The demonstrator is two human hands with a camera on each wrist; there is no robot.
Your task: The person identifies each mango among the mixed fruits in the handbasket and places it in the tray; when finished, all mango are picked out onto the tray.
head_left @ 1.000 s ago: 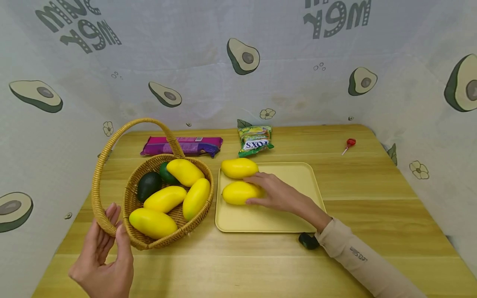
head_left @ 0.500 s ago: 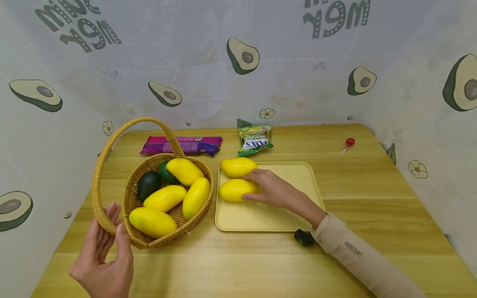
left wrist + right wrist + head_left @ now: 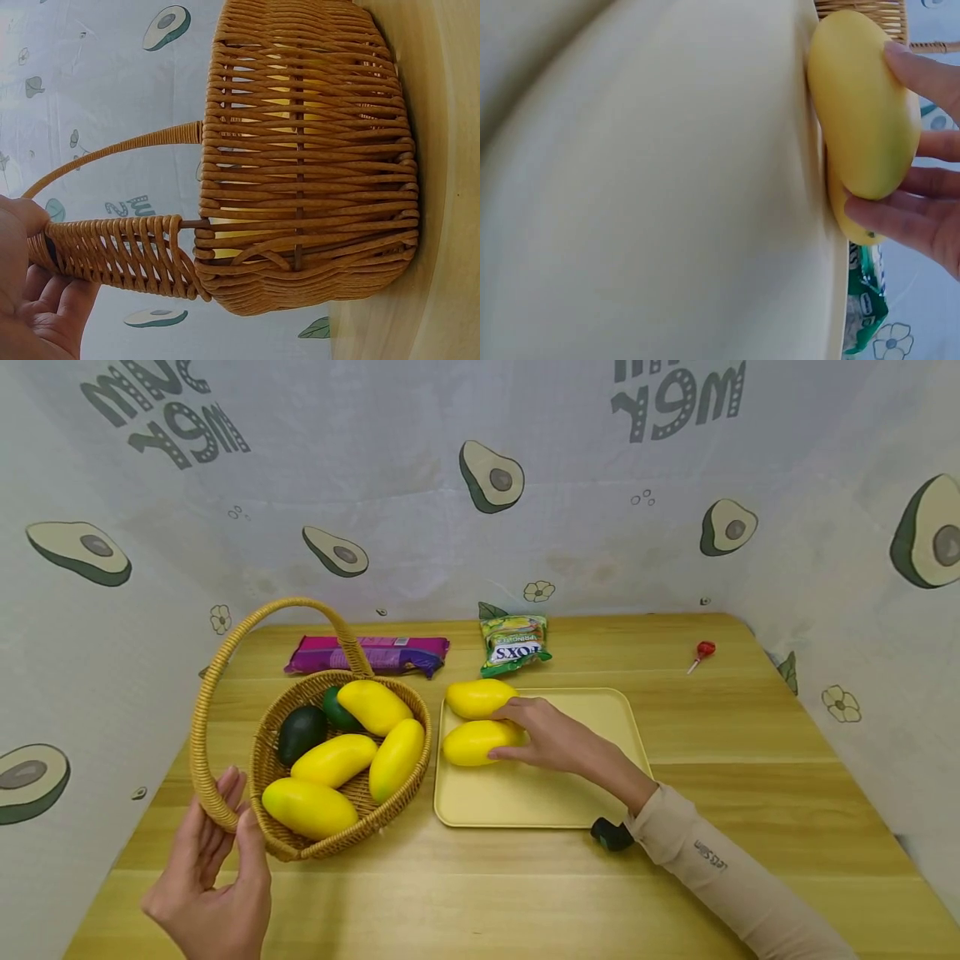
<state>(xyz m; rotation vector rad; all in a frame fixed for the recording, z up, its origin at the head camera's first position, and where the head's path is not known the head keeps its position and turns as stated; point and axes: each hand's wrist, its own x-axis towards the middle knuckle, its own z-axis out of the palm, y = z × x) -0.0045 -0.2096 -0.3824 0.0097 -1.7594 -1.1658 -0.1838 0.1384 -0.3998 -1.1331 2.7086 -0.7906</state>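
Observation:
The wicker basket (image 3: 420, 777) stands on the left and bears several yellow mangoes and two dark green avocados (image 3: 302, 734). My left hand (image 3: 217, 877) holds its arched handle (image 3: 201, 727) low on the near side, thumb on one face and fingers on the other in the left wrist view. On the cream tray (image 3: 540, 802), two mangoes lie side by side at the left end. Thumb and fingers of my right hand (image 3: 551, 735) grip the nearer mango (image 3: 862, 105). Right behind it is the farther mango (image 3: 480, 698), partly hidden in the right wrist view.
Along the back lie a purple packet (image 3: 367, 655) and a green Fox's packet (image 3: 514, 644). A red lollipop (image 3: 704, 650) is at the far right. One small dark object (image 3: 611, 834) sits by the tray's front edge, beside my right sleeve.
My right hand and the nearer mango have shifted slightly left and back, closer to the farther mango. The left hand keeps its hold on the handle, and the basket stays put.

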